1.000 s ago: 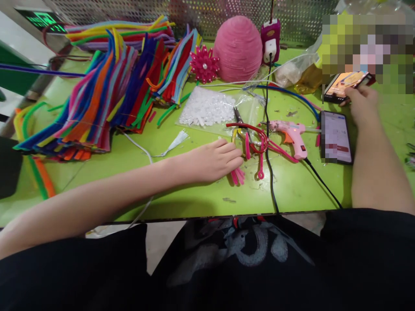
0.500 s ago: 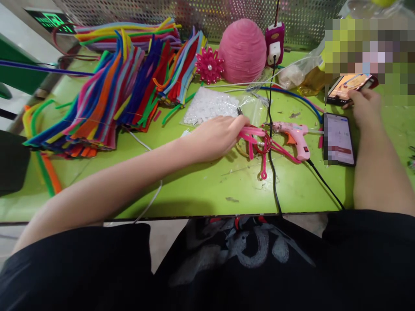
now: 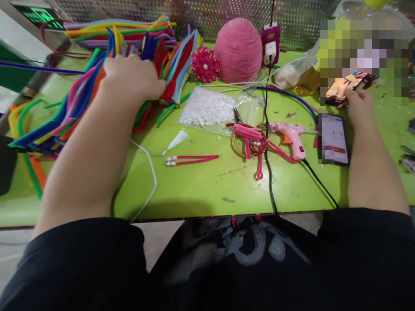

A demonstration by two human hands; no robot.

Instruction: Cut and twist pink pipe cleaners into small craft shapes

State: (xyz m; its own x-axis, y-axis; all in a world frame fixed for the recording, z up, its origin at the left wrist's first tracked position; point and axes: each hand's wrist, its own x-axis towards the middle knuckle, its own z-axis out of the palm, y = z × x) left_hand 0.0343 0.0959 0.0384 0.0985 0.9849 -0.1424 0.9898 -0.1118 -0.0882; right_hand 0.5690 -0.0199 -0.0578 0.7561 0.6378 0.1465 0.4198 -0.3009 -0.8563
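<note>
My left hand (image 3: 132,80) is over the bundles of coloured pipe cleaners (image 3: 76,103) at the left; its fingertips are hidden behind the hand. At the right, my right hand (image 3: 359,106) has its fingers closed on the edge of a phone (image 3: 337,91) with a lit orange screen. A second phone (image 3: 335,138) lies just below it. Scissors (image 3: 237,115) lie at the centre, partly under pink pipe-cleaner pieces (image 3: 248,131). Two pink stems with pearls (image 3: 197,160) lie beside a white tassel (image 3: 175,142).
A pink glue gun (image 3: 293,138) trails a black cable (image 3: 269,172) over the front edge. A bag of white beads (image 3: 207,108), a pink dome (image 3: 239,49), a pink flower (image 3: 205,65) and a power socket (image 3: 270,45) stand or lie behind.
My left hand has moved from the pink pieces at the centre to the pipe-cleaner bundles at the left, uncovering the pearl stems and tassel. My right hand stays on the phone.
</note>
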